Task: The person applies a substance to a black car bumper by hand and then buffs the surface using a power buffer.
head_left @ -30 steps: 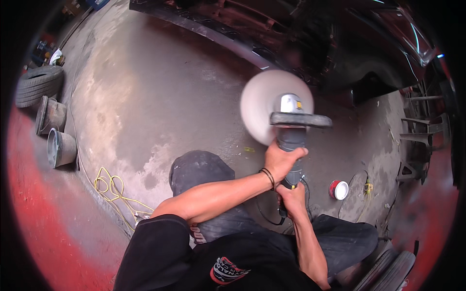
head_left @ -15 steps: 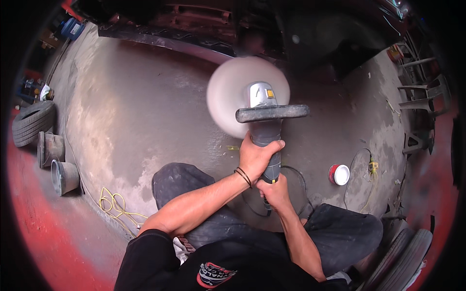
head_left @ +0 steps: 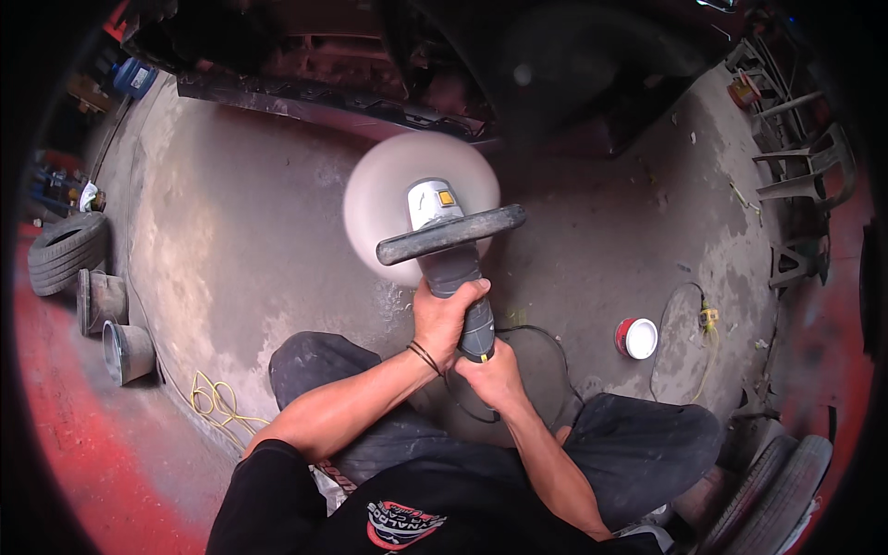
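Both my hands grip a polisher [head_left: 453, 268] held out in front of me, its grey-black body slanting up to the left. Wrapped round its grip is my left hand [head_left: 438, 322], with dark bands at the wrist. My right hand [head_left: 494, 375] closes at the rear end of the body, close behind the left. A black bar-shaped handle [head_left: 462, 233] crosses the tool below its silver head [head_left: 430, 199]. The round whitish pad [head_left: 370, 190] looks blurred, as if spinning. It appears close to a dark vehicle's lower edge [head_left: 314, 113]; I cannot tell whether they touch.
A black cable [head_left: 566, 356] trails from the tool. To the right are a red-and-white tub [head_left: 636, 338], a yellow plug [head_left: 709, 316], plastic chairs [head_left: 800, 176] and tyres [head_left: 786, 490]. Buckets [head_left: 129, 351], a tyre [head_left: 67, 254] and a yellow cord [head_left: 217, 402] lie left.
The polisher and both hands have shifted left and slightly nearer to me. The tool now tilts more to the left, and its crossbar slopes. My grip looks the same.
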Demonstrator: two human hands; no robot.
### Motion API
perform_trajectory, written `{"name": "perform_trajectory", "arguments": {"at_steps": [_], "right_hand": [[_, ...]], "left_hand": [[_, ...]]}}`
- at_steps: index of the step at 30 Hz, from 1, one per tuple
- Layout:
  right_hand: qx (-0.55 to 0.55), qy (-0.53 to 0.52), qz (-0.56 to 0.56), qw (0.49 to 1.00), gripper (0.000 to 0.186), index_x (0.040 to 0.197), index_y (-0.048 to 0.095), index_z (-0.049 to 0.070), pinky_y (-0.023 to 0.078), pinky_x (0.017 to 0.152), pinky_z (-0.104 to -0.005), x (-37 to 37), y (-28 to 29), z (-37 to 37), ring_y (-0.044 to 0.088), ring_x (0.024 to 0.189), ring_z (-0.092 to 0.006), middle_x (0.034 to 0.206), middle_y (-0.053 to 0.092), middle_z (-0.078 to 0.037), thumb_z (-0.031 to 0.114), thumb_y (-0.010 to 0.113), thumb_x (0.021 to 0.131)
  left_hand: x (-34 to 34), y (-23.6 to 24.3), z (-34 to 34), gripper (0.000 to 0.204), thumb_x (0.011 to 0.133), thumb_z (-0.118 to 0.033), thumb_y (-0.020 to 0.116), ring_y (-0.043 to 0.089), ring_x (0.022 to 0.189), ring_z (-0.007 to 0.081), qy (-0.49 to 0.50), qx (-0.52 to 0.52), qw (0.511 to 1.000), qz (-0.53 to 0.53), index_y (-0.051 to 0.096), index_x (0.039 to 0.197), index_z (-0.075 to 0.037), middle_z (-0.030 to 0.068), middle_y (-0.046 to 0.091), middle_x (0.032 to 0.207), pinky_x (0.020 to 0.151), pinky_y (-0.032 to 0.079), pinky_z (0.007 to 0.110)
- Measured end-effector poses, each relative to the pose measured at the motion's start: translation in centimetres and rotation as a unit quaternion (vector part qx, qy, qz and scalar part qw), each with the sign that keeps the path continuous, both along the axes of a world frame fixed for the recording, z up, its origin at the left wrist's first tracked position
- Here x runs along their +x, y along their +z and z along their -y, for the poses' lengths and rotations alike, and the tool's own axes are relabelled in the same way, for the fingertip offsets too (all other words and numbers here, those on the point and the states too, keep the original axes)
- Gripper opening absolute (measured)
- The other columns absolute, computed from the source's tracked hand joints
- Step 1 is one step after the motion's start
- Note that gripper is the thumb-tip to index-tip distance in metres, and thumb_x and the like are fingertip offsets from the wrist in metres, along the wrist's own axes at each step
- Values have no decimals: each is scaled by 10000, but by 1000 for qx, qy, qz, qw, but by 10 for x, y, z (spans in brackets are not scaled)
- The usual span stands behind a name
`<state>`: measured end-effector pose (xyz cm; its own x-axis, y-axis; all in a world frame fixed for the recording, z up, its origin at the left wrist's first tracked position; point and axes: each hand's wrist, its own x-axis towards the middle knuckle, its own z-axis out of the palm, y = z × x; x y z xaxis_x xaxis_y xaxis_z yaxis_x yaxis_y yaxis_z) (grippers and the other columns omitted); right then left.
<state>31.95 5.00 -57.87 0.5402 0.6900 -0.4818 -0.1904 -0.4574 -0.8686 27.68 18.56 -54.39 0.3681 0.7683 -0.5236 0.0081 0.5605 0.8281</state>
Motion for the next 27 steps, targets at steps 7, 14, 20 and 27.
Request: {"name": "perform_trajectory", "arguments": {"at_steps": [7,14,20,27], "right_hand": [[-65,-21,10,998,230,1010,728,-10,552,655,-348,25,21,0,703,709,-144,816,750,-35,115,814,837],[-95,13,66,993,338,1094,754,-28,604,834,-419,23,36,-3,793,896,-262,966,816,-154,149,816,813],[-129,-19,104,986,394,1159,756,3,608,869,-447,22,47,10,806,960,-327,1008,822,-182,181,822,813],[-155,1,176,972,432,1197,752,21,613,891,-473,27,90,9,815,1005,-392,1041,826,-215,188,831,806]], "left_hand": [[29,6,1,447,882,-209,905,680,924,147,-48,3,998,45,656,1194,-7,52,706,1067,829,578,338],[13,-31,0,342,932,-223,843,750,855,205,-45,-18,997,57,684,1138,0,104,748,987,782,632,369],[22,-21,8,338,939,-258,847,771,899,208,-80,-44,989,118,699,1114,-9,96,753,997,812,641,373],[20,11,10,378,945,-265,836,782,970,226,-86,-71,976,188,682,1165,0,116,751,1052,868,642,392]]}}
